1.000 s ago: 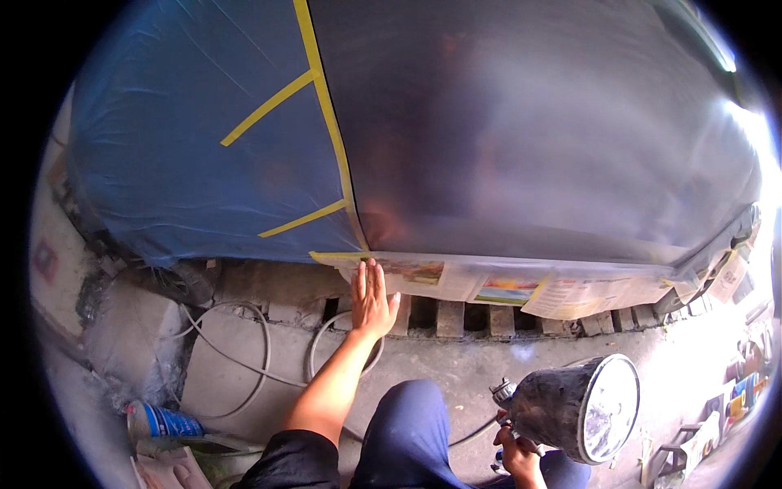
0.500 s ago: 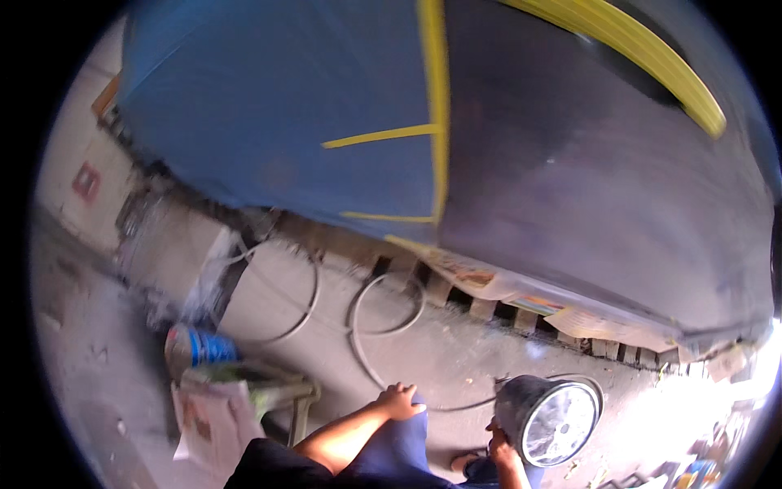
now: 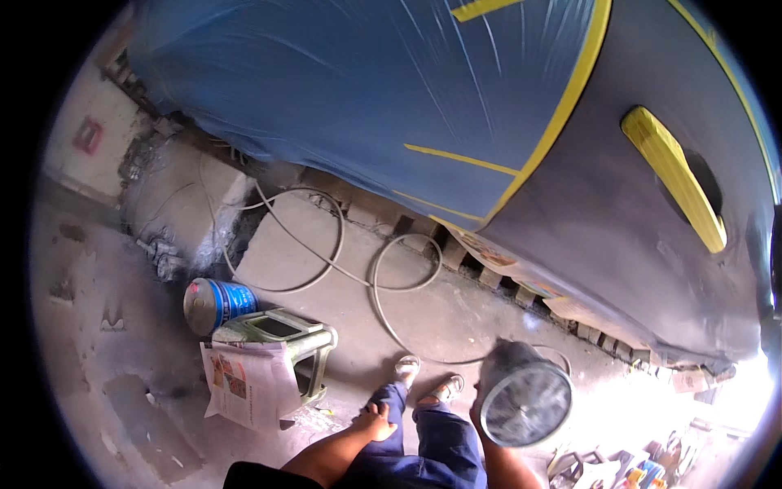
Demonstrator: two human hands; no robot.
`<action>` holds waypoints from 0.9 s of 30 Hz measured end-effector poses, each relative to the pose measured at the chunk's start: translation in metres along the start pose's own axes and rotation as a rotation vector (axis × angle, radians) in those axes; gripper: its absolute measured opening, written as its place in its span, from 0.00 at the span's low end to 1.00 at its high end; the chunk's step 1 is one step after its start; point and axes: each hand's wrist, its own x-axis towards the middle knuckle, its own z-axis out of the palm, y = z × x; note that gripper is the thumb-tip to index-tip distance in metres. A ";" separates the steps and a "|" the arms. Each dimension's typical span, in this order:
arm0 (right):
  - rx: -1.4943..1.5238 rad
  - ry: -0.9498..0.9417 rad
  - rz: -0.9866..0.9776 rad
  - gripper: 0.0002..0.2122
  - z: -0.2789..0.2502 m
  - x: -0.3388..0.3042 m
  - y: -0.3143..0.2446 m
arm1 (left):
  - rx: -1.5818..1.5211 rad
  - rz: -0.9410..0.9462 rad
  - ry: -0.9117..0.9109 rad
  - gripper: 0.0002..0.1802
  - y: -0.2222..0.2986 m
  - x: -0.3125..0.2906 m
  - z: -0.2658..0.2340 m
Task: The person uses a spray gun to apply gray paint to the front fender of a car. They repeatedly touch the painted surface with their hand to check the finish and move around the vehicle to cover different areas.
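Note:
My left hand (image 3: pixel 376 422) rests on my left thigh, its fingers laid over the blue trousers (image 3: pixel 389 403), holding nothing. In my right hand (image 3: pixel 477 414), mostly hidden behind it, is a dark bucket-shaped object (image 3: pixel 509 359). Its round, pale, streaked end (image 3: pixel 525 405) faces up toward me; whether that is a lens or a base I cannot tell. Beyond stands a dark grey car panel (image 3: pixel 586 196) with a handle wrapped in yellow tape (image 3: pixel 672 175). Blue plastic sheeting (image 3: pixel 358 81), edged with yellow tape (image 3: pixel 562 122), covers the part to its left.
A green stool (image 3: pixel 318 342) with printed paper (image 3: pixel 248 383) over it stands at my left, beside a blue and white paint bucket (image 3: pixel 218 304). A pale hose (image 3: pixel 338 253) loops across the floor. Assorted items (image 3: pixel 643 469) lie at the lower right. Paper hangs along the panel's lower edge.
The view has shifted; the car panel and sheeting now appear farther right. The dark bucket-shaped object is turned with its round end lower. My left hand stays on my leg.

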 end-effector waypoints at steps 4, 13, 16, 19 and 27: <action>0.006 -0.066 0.034 0.20 0.059 0.000 0.013 | -0.013 -0.136 0.111 0.49 -0.028 -0.017 -0.043; 0.026 0.153 0.254 0.30 0.128 0.106 -0.122 | 0.054 -0.185 -0.101 0.51 -0.105 0.019 -0.064; 0.042 0.138 0.357 0.30 0.156 0.121 -0.142 | 0.117 -0.167 -0.086 0.47 -0.119 0.017 -0.073; 0.024 0.206 0.374 0.30 0.168 0.136 -0.152 | 0.127 -0.105 -0.070 0.46 -0.138 0.025 -0.076; -0.058 0.232 0.487 0.31 0.146 0.127 -0.176 | 0.162 -0.049 -0.118 0.48 -0.163 0.028 -0.081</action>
